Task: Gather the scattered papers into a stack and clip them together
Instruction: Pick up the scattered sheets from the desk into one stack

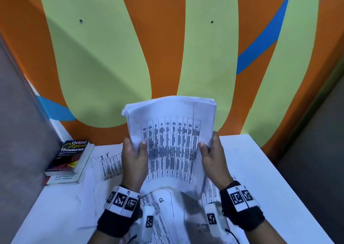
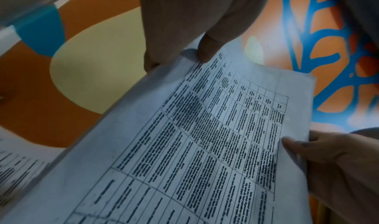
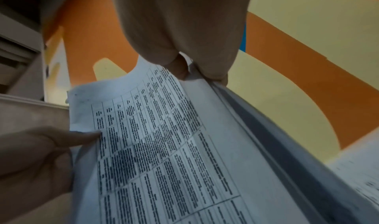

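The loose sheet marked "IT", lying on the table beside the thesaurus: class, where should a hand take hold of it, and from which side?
Probably its far left corner, coming from the left. The loose sheet lies flat with that corner bare; its right part runs under the left hand and the held stack, so fingers should slide it out first.
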Demonstrator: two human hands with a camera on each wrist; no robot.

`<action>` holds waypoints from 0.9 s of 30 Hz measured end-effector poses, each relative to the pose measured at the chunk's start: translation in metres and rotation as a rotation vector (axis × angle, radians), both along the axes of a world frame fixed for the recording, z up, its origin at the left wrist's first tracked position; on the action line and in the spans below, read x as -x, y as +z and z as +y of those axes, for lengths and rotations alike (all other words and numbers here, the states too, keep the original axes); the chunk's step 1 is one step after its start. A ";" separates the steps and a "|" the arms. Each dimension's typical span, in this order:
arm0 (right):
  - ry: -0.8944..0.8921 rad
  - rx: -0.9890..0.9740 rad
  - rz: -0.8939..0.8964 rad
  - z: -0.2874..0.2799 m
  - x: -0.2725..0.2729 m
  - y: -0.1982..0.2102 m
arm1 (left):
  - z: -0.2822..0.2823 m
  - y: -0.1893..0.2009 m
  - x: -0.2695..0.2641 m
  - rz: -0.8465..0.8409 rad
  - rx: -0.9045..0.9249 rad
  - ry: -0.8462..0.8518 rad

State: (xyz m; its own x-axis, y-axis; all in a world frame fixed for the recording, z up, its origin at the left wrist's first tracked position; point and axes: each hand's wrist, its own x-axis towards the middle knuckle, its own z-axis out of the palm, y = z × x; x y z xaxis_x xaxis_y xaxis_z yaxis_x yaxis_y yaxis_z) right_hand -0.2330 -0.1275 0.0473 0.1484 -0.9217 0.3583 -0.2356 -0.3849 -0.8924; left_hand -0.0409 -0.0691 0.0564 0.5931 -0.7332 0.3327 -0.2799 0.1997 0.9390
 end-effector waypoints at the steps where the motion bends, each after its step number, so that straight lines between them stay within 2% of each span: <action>1: 0.007 0.011 -0.035 -0.001 0.001 0.006 | 0.000 0.002 -0.001 0.010 0.022 -0.004; 3: 0.021 -0.010 -0.053 -0.005 0.003 0.003 | 0.002 -0.001 -0.003 -0.007 0.017 -0.014; 6: 0.014 -0.146 0.058 -0.006 0.000 -0.025 | 0.005 -0.020 -0.002 -0.066 -0.102 -0.051; 8: -0.027 -0.226 0.086 -0.004 -0.002 -0.044 | 0.009 -0.035 -0.005 -0.048 -0.166 -0.114; 10: -0.072 -0.220 0.052 -0.001 -0.002 -0.049 | 0.014 -0.041 -0.013 0.047 -0.253 -0.176; 12: -0.032 -0.162 0.009 0.003 -0.004 -0.044 | 0.018 -0.044 -0.022 0.119 -0.316 -0.188; 14: 0.020 -0.123 -0.027 0.001 -0.006 -0.041 | 0.020 -0.041 -0.030 0.075 -0.332 -0.173; 16: -0.033 -0.146 0.002 -0.009 -0.003 -0.045 | 0.024 -0.035 -0.034 0.031 -0.293 -0.114; 18: -0.166 -0.213 0.162 -0.024 0.012 -0.056 | 0.031 -0.032 -0.041 -0.049 -0.175 -0.065; 20: -0.302 -0.416 0.501 -0.040 0.038 -0.072 | 0.039 -0.033 -0.050 -0.166 -0.103 -0.028; 22: -0.380 -0.664 0.791 -0.050 0.062 -0.087 | 0.043 -0.037 -0.061 -0.223 -0.135 0.100; 24: -0.395 -0.773 0.962 -0.055 0.075 -0.100 | 0.045 -0.039 -0.071 -0.218 -0.151 0.196; 27: -0.438 -0.785 1.109 -0.059 0.076 -0.120 | 0.047 -0.041 -0.084 -0.198 -0.142 0.253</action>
